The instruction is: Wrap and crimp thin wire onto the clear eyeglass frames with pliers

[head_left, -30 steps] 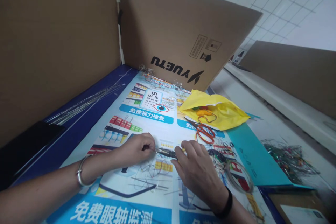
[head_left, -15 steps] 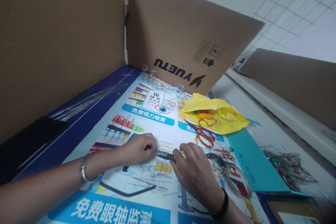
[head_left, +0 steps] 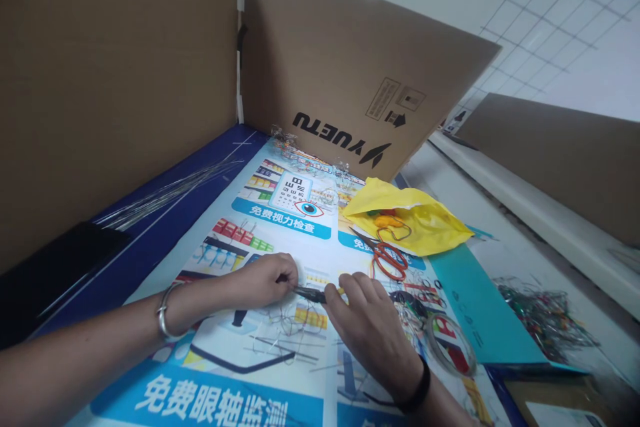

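Note:
My left hand [head_left: 273,280], with a silver bangle at its wrist, is closed in a pinch. What its fingertips hold is too small to make out. Facing it, my right hand [head_left: 367,313] is wrapped round the handles of a pair of pliers [head_left: 311,294]; a bit of yellow handle shows above the fingers. The dark, slim jaws point left and reach the left fingertips. Below the two hands lie thin loose wires [head_left: 280,340] on the printed poster sheet [head_left: 210,340].
Orange-handled scissors [head_left: 390,261] lie beside an open yellow bag [head_left: 425,213]. A round tape roll [head_left: 453,345] sits right of my right hand. Straight wires [head_left: 170,193] lie at left, a tangled wire heap [head_left: 547,317] at right. Cardboard panels [head_left: 350,47] stand behind.
My right hand and the pliers have shifted slightly left, with the jaws closer against the left fingertips. My left hand is nearly unmoved.

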{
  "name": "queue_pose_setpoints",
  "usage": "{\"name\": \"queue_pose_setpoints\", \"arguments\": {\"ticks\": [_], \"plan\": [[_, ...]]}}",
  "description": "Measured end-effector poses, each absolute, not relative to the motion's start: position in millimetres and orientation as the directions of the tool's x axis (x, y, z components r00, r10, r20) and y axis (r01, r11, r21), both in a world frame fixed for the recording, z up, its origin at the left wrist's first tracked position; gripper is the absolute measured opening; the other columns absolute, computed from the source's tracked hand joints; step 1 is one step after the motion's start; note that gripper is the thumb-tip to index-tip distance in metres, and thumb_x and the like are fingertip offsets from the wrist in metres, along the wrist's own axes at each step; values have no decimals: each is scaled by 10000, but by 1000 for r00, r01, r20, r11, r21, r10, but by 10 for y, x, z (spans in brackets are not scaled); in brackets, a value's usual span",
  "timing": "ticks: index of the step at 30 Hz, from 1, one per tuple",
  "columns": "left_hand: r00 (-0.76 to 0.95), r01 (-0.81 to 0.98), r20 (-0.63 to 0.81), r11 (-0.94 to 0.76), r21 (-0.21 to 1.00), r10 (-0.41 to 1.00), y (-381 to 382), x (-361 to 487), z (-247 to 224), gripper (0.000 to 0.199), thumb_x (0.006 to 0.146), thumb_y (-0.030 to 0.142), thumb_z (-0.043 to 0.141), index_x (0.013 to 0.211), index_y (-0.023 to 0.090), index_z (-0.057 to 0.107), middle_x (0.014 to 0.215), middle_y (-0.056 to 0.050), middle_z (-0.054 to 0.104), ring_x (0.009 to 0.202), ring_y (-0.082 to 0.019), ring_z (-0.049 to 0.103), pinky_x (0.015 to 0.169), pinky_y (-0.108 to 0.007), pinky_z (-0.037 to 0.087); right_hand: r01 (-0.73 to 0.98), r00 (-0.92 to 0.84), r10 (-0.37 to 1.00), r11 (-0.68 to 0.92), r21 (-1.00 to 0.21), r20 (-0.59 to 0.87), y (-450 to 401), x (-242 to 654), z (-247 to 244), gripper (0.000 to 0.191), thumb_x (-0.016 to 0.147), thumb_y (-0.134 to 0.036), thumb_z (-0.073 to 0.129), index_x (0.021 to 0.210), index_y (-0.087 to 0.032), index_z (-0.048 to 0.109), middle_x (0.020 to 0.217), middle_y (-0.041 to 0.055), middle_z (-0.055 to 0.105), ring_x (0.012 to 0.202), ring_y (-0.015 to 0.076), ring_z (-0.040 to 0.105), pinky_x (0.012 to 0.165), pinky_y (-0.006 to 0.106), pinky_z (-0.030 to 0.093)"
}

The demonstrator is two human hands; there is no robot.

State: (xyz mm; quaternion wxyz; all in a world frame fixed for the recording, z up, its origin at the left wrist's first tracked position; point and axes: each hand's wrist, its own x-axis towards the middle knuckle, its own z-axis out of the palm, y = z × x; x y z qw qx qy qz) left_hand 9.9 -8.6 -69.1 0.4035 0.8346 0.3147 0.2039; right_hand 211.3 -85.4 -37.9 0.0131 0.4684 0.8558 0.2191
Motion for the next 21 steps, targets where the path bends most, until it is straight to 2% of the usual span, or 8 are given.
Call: {"name": "queue_pose_setpoints", "arguments": {"ticks": [7, 21], "plan": [[743, 339, 123, -529, 778, 658, -74, 96, -710, 177, 664, 0, 454, 623, 156, 526, 703, 19, 543, 698, -112, 505, 652, -194, 388, 802, -557, 816, 482, 352, 152, -826, 2104, -388, 30, 811, -211, 555, 839, -207, 544, 779, 50, 507, 753, 206, 420, 620, 336, 267], [772, 316, 109, -528, 788, 626, -79, 90, -674, 181, 644, -8, 441, 607, 156, 509, 727, 10, 535, 719, -124, 502, 669, -210, 384, 837, -529, 831, 478, 267, 172, -805, 2113, -449, 82, 819, -256, 541, 750, -217, 520, 724, 38, 496, 717, 200, 398, 612, 321, 233]]}}
